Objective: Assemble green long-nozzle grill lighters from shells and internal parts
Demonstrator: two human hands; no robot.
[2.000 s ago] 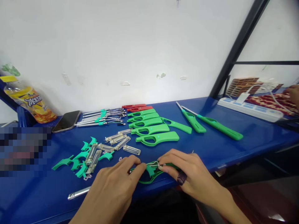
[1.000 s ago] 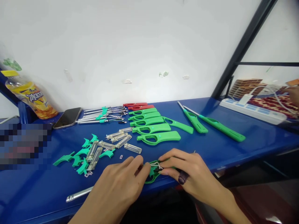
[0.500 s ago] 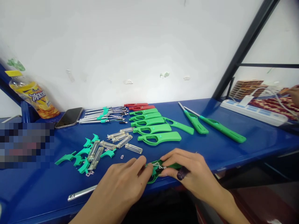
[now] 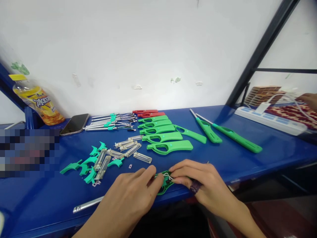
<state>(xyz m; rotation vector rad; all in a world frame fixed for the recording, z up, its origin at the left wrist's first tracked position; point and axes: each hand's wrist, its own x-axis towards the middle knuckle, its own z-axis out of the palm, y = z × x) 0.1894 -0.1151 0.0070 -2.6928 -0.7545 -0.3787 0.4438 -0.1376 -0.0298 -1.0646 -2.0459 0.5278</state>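
Note:
At the front edge of the table, an open green lighter casing (image 4: 162, 191) lies between my hands. My left hand (image 4: 135, 191) is closed on its left part, the fingertips pressed at a teal piece inside. Thumb and fingers of my right hand (image 4: 201, 181) close at the casing's other side, beside thin white wires (image 4: 167, 176); the exact pinch is hidden. A dark, handle-like object (image 4: 195, 186) is tucked in the right hand, its kind unclear. From behind my left forearm a silver metal tube (image 4: 88, 205) sticks out to the left.
Behind lie several green casings (image 4: 170, 147), clear fuel tanks (image 4: 142, 157), teal triggers (image 4: 90, 175) and metal tubes with wires (image 4: 106, 124). Two long lighters (image 4: 237, 138) are right of them. A phone (image 4: 74, 124), bottle (image 4: 41, 102) and power strip (image 4: 269, 120) stand farther out. Another person's hand (image 4: 309, 99) shows far right.
My right fingers have shifted slightly at the wires, and the dark object in that hand has tilted a little. The view has moved slightly; the other parts lie as before.

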